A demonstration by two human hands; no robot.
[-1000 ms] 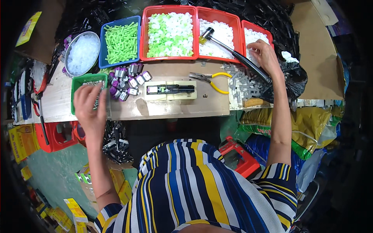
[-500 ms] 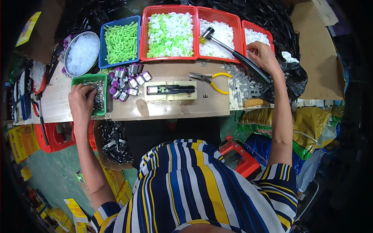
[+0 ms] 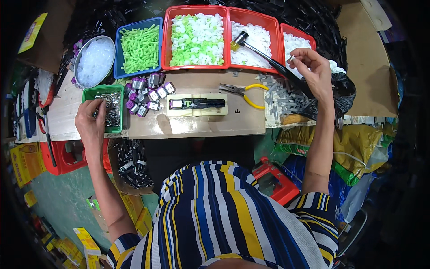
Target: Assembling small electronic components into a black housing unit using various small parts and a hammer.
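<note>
My right hand (image 3: 316,74) pinches a small white plastic piece (image 3: 291,58) between thumb and fingertips, just in front of the rightmost red bin (image 3: 282,42) of white pieces. My left hand (image 3: 90,120) is at the left rim of a green bin (image 3: 117,130) holding thin metal pins (image 3: 113,107). Its fingers are closed together, and what they hold is too small to make out. Between the hands, a black plastic assembly (image 3: 204,103) lies in a cream-coloured fixture block (image 3: 197,112) on the cardboard sheet.
A hammer (image 3: 273,62) leans across the red bins. Yellow-handled pliers (image 3: 242,92) lie right of the fixture. Purple-and-silver parts (image 3: 145,96) are piled beside the green bin. Along the back stand a blue bin (image 3: 117,67) of green pieces and a round bowl (image 3: 78,80) of clear pieces.
My right hand has come out of the rightmost red bin, rising slightly and moving right with a white piece. My left hand has drawn back left from over the pins to the bin's rim.
</note>
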